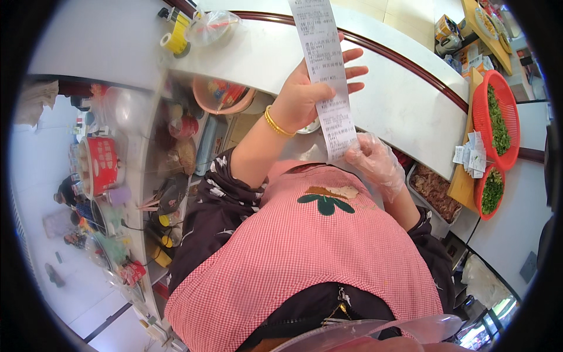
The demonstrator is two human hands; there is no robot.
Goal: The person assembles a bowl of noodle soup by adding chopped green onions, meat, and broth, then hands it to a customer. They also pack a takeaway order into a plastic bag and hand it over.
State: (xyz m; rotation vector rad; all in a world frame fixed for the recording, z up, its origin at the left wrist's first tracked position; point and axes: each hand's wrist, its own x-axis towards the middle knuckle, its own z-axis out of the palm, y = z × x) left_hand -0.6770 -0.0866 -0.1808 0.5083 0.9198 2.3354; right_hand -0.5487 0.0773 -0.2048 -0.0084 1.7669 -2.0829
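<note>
A long strip of printed receipt paper (327, 75) hangs in front of me, its top running past the picture's edge. My left hand (308, 90) is bare, with gold bangles at the wrist; its thumb lies over the strip and the other fingers are behind it, spread. Lower down, my right hand (378, 163), in a clear plastic glove, pinches the strip's bottom end between thumb and fingers. Behind the strip, part of a metal surface and a small round dish show, mostly hidden by my hands.
A white counter (404, 97) curves ahead. At right are red baskets of chopped greens (499, 127), paper slips (473, 156) and a metal tray of meat (433, 191). Yellow tape rolls (176, 37) stand upper left. Shelves (149, 145) with a red-and-white tub (101, 163) are at left.
</note>
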